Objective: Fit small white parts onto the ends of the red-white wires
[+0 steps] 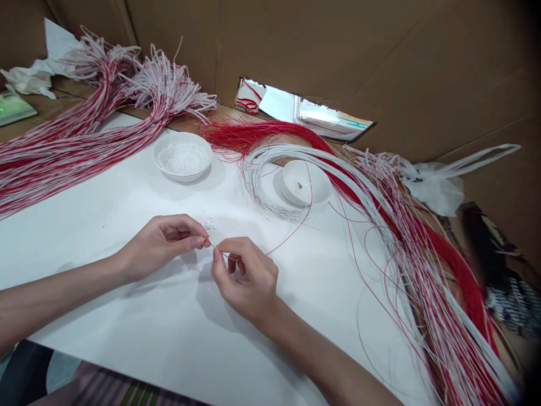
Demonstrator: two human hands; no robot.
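Over the white tabletop (139, 316), my left hand (163, 245) and my right hand (249, 276) face each other with a small gap between them. Both pinch one thin red wire (287, 238), a short stretch of which shows between the fingertips. From my right hand the wire curves up towards a white bowl (310, 200) with a small dark speck inside. Just beyond my left fingertips lie small white bits (209, 224), too small to name. Farther back is another white bowl (181, 176), filled with similar white bits.
Bundles of red and white strands (76, 152) with white-tipped ends lie at left. A red wire bundle (287, 128), a white wire bundle (363, 175) and mixed strands (422, 270) run along the right. A plastic bag (439, 189) and brown cardboard walls (380, 62) stand behind.
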